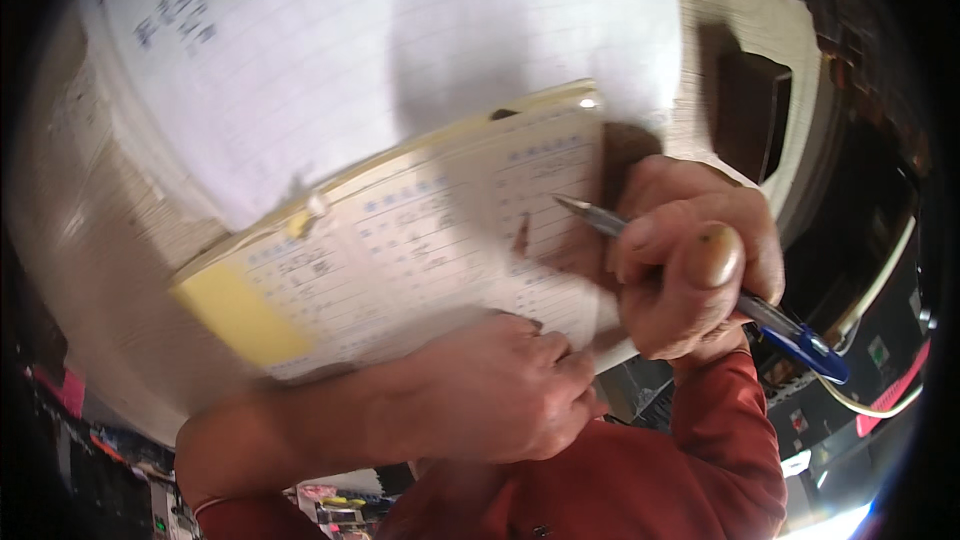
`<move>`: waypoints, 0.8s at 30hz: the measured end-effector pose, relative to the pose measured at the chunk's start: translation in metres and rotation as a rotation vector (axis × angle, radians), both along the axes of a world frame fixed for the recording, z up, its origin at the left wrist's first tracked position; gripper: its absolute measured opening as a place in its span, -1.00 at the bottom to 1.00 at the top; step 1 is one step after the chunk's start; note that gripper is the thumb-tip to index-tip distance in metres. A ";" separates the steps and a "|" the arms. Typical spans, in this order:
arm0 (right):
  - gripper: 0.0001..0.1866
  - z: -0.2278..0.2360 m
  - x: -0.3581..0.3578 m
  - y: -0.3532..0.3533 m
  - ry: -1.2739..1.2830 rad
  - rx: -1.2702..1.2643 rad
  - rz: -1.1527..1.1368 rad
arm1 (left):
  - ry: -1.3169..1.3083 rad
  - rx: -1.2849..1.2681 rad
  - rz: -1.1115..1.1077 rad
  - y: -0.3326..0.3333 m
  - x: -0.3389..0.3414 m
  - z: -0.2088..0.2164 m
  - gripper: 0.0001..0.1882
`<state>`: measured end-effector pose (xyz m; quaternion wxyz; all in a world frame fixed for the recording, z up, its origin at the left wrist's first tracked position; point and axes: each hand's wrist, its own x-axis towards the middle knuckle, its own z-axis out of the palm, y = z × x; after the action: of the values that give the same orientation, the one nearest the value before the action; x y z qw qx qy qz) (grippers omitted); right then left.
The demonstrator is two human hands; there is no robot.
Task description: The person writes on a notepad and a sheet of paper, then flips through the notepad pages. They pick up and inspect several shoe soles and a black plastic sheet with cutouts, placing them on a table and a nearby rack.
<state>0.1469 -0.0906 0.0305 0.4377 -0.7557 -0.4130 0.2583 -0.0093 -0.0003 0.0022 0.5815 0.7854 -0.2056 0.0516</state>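
A ballpoint pen (782,323) with a clear barrel and blue cap end is pinched in my right hand (700,260). Its metal tip points left, over the right column of a pad of printed slips (430,240). The pad lies tilted, with ruled lines, some handwriting and a yellow strip at its left end. My left hand (520,385) rests curled on the pad's near edge, its fingertips tucked out of sight; I see nothing in it. The left forearm lies along that same edge.
Large lined sheets (300,70) with handwriting lie beyond the pad. On the pale tabletop (60,240) at right stands a dark brown block-shaped object (750,110). Past the table's right side, a pale cable (870,405) hangs by dark equipment.
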 end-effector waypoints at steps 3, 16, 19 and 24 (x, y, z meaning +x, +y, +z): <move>-0.62 -0.005 0.002 -0.002 0.032 0.076 0.041 | 0.039 -0.032 0.041 -0.001 -0.001 0.001 -0.82; -0.68 -0.004 0.004 0.003 0.063 0.074 0.071 | 0.066 0.029 -0.001 0.007 0.003 0.007 -0.84; -0.69 -0.004 0.004 0.004 0.068 0.080 0.083 | 0.069 0.038 -0.011 0.008 0.003 0.007 -0.85; -0.69 -0.006 0.006 0.004 0.038 0.089 0.109 | 0.058 0.049 -0.011 0.008 0.003 0.008 -0.85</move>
<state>0.1528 -0.0868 0.0249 0.4638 -0.7069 -0.4562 0.2777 -0.0066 0.0073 0.0099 0.5682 0.7994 -0.1942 0.0208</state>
